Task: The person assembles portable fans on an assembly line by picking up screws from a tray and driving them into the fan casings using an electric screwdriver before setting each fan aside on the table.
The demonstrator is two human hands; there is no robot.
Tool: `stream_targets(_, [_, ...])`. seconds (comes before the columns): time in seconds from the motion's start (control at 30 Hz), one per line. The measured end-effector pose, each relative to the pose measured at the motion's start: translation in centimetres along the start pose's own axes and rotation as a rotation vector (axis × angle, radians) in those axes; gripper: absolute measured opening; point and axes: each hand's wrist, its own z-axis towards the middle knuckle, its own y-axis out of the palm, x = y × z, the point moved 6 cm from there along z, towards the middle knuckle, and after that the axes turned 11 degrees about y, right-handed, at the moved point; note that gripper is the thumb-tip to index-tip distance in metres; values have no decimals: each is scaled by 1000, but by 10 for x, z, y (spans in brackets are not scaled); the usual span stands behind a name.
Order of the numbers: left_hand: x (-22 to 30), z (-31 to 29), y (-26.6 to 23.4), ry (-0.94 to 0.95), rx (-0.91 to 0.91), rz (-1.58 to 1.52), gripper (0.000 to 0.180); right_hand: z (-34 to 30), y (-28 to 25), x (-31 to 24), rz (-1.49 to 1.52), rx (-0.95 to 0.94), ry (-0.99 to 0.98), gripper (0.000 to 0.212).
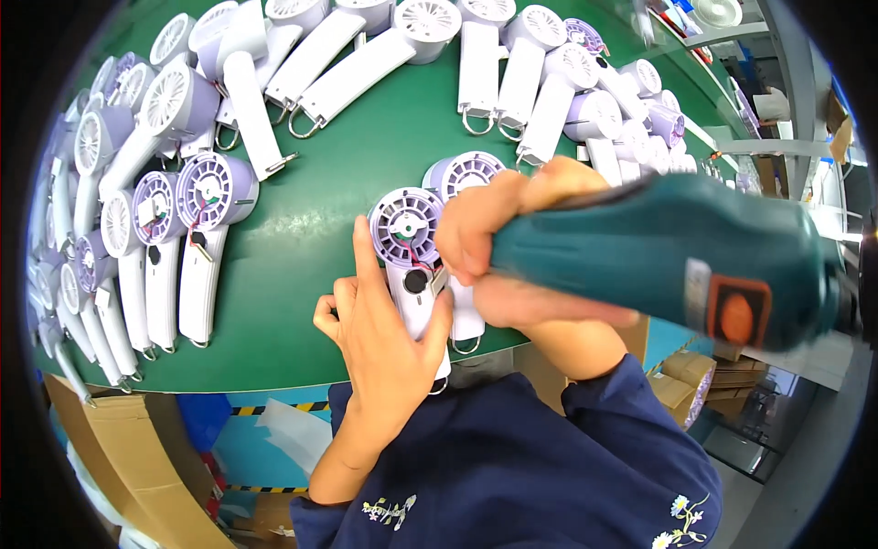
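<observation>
My left hand (380,343) steadies a white and purple handheld fan (416,306) on the green table, fingers and thumb on either side of its white handle. The fan's grille is off its round head, so the purple inner ring, red wires and a black round part on the handle show. My right hand (521,233) grips a teal power tool (640,261), somewhat blurred, with an orange patch near its wide end. Its working tip is hidden behind my fingers. Another fan (468,169) lies beside the first, partly covered by my right hand.
Many handheld fans line the green table (302,210) at the left, back and right, some with open heads (215,192), others with grilles (427,20). Cardboard boxes (137,448) stand below the front edge. Grey metal framing (773,146) rises at the right.
</observation>
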Motion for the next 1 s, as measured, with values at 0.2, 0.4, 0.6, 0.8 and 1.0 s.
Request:
stream_targets(0.2, [-3,2,3,8,-33,17,94,0,-6,-58,4,194,-175,76])
stream_targets(0.4, [-6,0,5,7,8,43,94,-36,-56,-70,-51,322,-115,68])
stream_targets(0.6, [-5,-6,9,-38,-61,103,104,-58,-55,-62,-106,330,-156,52])
stream_targets(0.8, [-10,-12,14,-136,-16,18,111,-72,-69,-66,-90,345,-165,46])
stream_targets(1.0, [-7,-10,12,-89,98,-129,103,-89,-76,-68,-137,369,-126,25])
